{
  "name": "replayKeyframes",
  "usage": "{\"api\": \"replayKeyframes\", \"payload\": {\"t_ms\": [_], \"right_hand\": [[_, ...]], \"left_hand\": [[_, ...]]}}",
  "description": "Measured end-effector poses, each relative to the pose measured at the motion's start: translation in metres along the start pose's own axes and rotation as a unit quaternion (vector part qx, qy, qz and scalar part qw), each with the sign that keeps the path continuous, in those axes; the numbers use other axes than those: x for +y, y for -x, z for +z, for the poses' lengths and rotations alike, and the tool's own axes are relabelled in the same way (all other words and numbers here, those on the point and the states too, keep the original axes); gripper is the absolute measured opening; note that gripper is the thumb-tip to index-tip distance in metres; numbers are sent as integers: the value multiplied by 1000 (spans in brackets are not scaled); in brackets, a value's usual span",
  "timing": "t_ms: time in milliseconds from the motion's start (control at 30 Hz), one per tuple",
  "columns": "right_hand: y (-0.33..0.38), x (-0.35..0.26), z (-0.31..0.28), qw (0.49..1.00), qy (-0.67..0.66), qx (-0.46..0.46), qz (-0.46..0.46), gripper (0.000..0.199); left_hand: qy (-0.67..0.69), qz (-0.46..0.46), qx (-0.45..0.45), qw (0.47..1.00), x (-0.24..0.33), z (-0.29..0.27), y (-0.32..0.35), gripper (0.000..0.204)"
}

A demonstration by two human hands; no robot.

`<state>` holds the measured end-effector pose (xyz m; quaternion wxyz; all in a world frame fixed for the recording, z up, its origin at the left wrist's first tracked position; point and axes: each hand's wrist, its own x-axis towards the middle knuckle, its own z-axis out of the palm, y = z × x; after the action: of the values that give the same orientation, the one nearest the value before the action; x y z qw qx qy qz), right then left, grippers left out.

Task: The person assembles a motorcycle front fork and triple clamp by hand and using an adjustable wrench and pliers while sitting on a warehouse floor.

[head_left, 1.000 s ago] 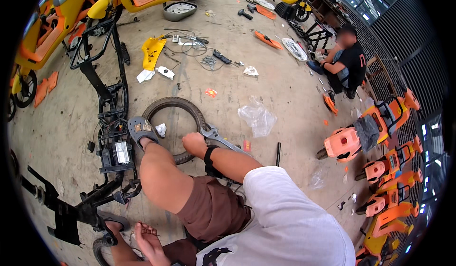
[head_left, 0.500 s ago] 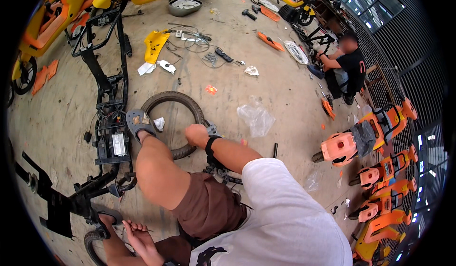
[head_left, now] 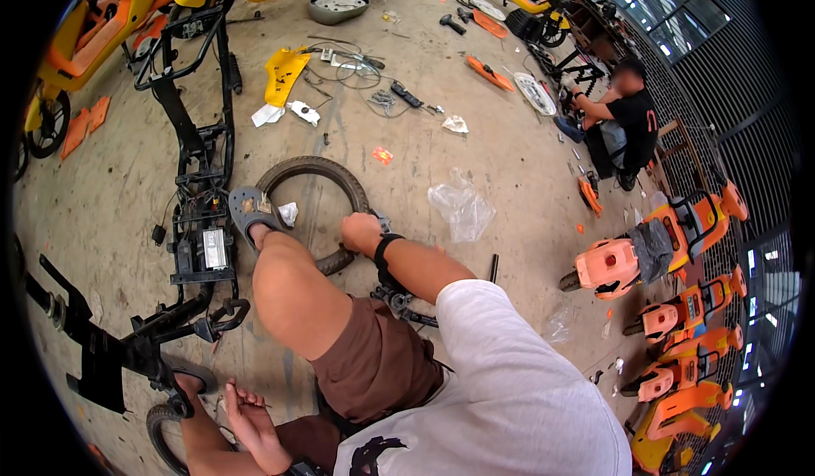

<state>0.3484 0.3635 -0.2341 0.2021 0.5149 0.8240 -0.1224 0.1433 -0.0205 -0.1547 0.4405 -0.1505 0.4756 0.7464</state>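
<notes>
Head view: ribbed black rubber tyre (head_left: 316,170).

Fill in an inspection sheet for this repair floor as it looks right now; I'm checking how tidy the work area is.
Surface: bare concrete floor, scuffed and stained.
Job's things: black tyre lies flat on the floor; a sandalled foot presses on its left rim; a stripped black frame lies beside it.
Clutter: crumpled clear plastic bag, yellow panel, orange panel, small parts scattered.
Hands: right hand on the tyre's right rim, fingers curled, with a black wristband; left hand low by the leg, fingers loosely open.
Cables: loose wires by the yellow panel.
Surroundings: seated co-worker, orange scooter bodies along the right, yellow scooters behind.
</notes>
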Motion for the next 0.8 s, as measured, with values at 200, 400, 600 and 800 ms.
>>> {"api": "replayKeyframes", "payload": {"t_ms": [200, 400, 600, 800], "right_hand": [[8, 4, -11, 1000, -22, -16, -1, 19], [4, 6, -7, 1000, -13, -11, -23, 22], [2, 21, -5, 997, -51, -53, 16, 28], [-10, 45, 25, 995, -84, -48, 30, 33]], "left_hand": [[-5, -1, 3, 1000, -3, 0, -1, 18], [-22, 5, 27, 999, -3, 11, 7, 16], [-27, -1, 19, 999, -3, 14, 5, 15], [-33, -5, 21, 999, -8, 15, 7, 15]]}}
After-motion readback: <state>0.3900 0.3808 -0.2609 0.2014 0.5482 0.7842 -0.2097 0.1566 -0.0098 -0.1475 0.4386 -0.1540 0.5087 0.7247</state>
